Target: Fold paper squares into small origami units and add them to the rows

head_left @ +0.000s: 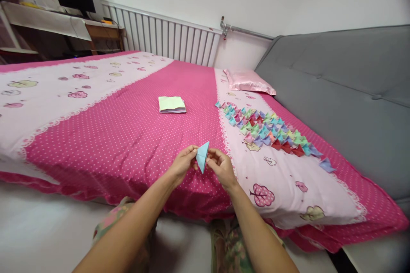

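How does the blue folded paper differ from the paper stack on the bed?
The blue folded paper is in the left hand and right hand; the paper stack lies on the bed. The blue folded paper is pointed; the paper stack is four-sided with a yellow-green top. Both are paper.

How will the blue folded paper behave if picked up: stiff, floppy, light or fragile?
The blue folded paper is probably stiff: its edges look straight between the left hand and right hand. Being small, it is likely light. Looking thin, it might crumple if squeezed.
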The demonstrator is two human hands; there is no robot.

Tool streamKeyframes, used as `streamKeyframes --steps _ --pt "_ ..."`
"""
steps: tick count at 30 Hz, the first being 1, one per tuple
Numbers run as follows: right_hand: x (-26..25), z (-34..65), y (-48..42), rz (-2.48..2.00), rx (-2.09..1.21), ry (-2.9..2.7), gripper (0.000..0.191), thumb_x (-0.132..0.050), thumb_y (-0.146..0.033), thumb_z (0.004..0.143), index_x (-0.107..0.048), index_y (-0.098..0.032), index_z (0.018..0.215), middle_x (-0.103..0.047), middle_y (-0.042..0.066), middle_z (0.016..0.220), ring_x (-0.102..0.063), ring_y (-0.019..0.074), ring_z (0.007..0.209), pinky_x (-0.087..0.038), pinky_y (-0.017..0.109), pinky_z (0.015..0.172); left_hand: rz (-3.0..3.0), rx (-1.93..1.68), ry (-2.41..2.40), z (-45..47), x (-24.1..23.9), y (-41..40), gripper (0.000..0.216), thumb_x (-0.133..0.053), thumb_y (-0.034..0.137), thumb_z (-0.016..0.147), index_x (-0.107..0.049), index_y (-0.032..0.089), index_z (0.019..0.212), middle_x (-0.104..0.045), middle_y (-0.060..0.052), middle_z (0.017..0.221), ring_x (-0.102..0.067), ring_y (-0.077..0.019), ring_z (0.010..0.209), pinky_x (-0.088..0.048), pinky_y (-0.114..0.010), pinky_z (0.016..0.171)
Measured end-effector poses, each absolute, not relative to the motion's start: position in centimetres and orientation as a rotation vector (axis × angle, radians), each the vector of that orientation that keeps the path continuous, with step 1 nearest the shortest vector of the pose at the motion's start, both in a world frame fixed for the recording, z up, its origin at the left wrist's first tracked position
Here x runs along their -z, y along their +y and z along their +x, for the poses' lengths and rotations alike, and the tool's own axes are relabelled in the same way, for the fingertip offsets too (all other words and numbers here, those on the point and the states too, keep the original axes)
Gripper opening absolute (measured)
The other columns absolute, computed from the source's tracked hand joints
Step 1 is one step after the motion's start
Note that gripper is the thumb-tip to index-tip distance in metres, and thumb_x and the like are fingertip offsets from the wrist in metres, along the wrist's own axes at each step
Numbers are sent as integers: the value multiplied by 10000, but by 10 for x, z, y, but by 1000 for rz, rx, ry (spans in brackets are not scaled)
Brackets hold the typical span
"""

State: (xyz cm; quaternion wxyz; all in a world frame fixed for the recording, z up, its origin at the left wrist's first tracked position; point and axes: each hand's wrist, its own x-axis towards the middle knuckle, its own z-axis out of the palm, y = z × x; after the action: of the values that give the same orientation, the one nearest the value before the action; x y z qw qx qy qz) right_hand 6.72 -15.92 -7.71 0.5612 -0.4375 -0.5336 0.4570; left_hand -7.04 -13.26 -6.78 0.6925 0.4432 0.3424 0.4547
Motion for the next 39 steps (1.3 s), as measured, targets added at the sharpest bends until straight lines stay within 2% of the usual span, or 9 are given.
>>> streamKeyframes --steps 5,10,15,20,24,28,33,39 --pt "78 67 -160 -1213 -806 -1424 225 -579 -235 693 -619 -183 908 -589 -18 631 -493 103 500 -393 218 481 1072 -993 807 -65 72 -137 174 -555 323 757 -547 150 770 -505 36 566 -461 -71 465 -384 -186 452" --pt "82 68 -158 -1237 -612 -1448 271 -575 -176 671 -631 -187 936 -652 43 911 -597 165 763 -466 272 685 1077 -939 756 -58 77 -141 245 -566 363 747 -596 125 792 -535 16 574 -480 -78 464 -392 -201 464" --pt "82 67 -157 -1234 -484 -1468 223 -572 -157 674 -671 -196 871 -638 49 888 -589 183 834 -462 282 724 991 -870 701 -59 76 -140 228 -582 318 740 -625 110 821 -583 -33 644 -542 -112 541 -441 -225 510" --pt "81 62 -156 -1210 -429 -1457 98 -591 -180 675 -667 -197 736 -633 41 852 -573 190 864 -424 327 818 865 -865 686 -58 75 -141 178 -593 273 746 -629 131 847 -568 -19 669 -537 -95 558 -439 -201 518" --pt "82 62 -155 -1216 -450 -1434 79 -552 -168 698 -622 -190 724 -645 28 792 -579 174 789 -428 313 774 837 -902 700 -59 72 -142 168 -610 285 739 -621 130 802 -583 -23 675 -549 -95 578 -448 -202 554" --pt "83 63 -155 -1323 -417 -1398 132 -514 -168 715 -618 -183 794 -645 31 786 -580 167 729 -435 292 710 893 -830 652 -62 67 -144 276 -587 345 758 -630 128 924 -630 -54 737 -581 -117 640 -465 -246 652" --pt "84 65 -156 -1330 -381 -1444 164 -503 -122 685 -616 -192 781 -639 36 811 -571 177 760 -432 298 726 1074 -794 570 -62 69 -146 452 -696 202 652 -571 141 1083 -652 -75 894 -590 -159 825 -437 -259 740" --pt "81 69 -155 -1171 -544 -1491 277 -469 -88 681 -660 -217 835 -656 25 859 -586 181 816 -448 302 749 1112 -903 617 -58 68 -145 380 -578 67 656 -607 153 1025 -645 -46 886 -557 -132 802 -403 -217 716"
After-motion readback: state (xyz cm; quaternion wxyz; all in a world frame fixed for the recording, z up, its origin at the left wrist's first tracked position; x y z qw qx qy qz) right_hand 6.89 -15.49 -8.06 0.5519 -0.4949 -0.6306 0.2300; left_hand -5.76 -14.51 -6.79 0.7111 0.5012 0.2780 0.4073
